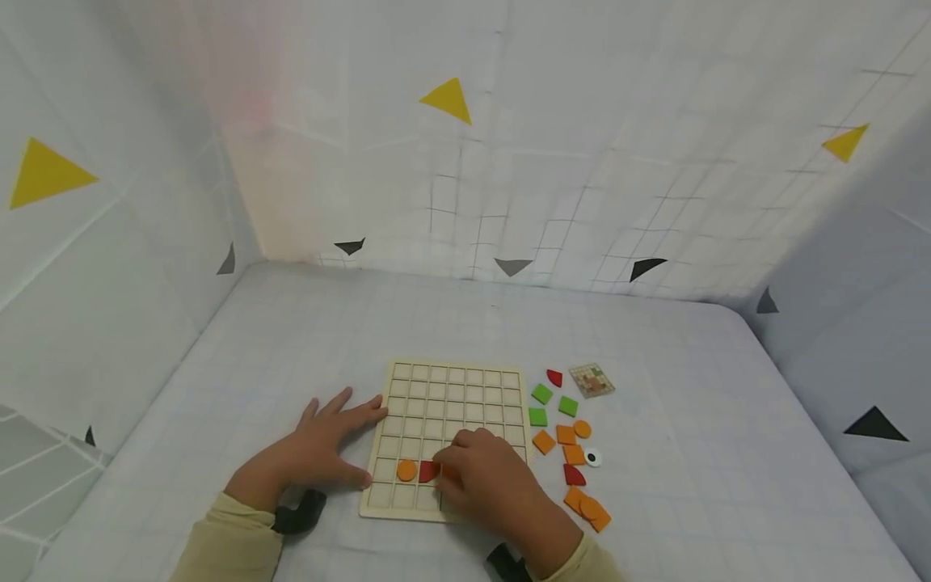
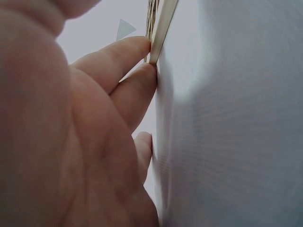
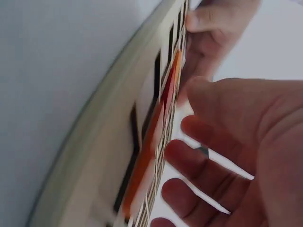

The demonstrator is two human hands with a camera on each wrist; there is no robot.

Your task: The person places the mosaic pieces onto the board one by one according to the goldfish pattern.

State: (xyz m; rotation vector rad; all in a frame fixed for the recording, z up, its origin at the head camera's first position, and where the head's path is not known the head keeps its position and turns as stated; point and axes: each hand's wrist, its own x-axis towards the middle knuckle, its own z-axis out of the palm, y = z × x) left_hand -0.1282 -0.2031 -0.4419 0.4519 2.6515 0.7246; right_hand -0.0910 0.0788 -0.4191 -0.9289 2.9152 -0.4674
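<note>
A pale wooden grid board [image 1: 458,396] lies flat on the white surface. Spread along its left edge, my left hand [image 1: 313,449] steadies it with thumb and fingertips; in the left wrist view two fingertips [image 2: 144,49] meet the board's side. My right hand [image 1: 494,477] is over the lower middle of the grid, fingers loosely bent. An orange disc [image 1: 406,470] and a red quarter-round piece [image 1: 426,471] sit in neighbouring cells. Beside them, an orange piece [image 3: 142,163] lies on the board under the right fingers, mostly hidden from the head. Nothing shows between the right thumb and fingertips.
Right of the board lie several green squares [image 1: 538,417], orange squares [image 1: 543,442], red quarter-rounds [image 1: 574,474], an orange disc [image 1: 582,428] and a white eye disc [image 1: 592,457]. A small pattern card [image 1: 592,380] is behind them. White fabric walls [image 1: 567,162] surround the surface.
</note>
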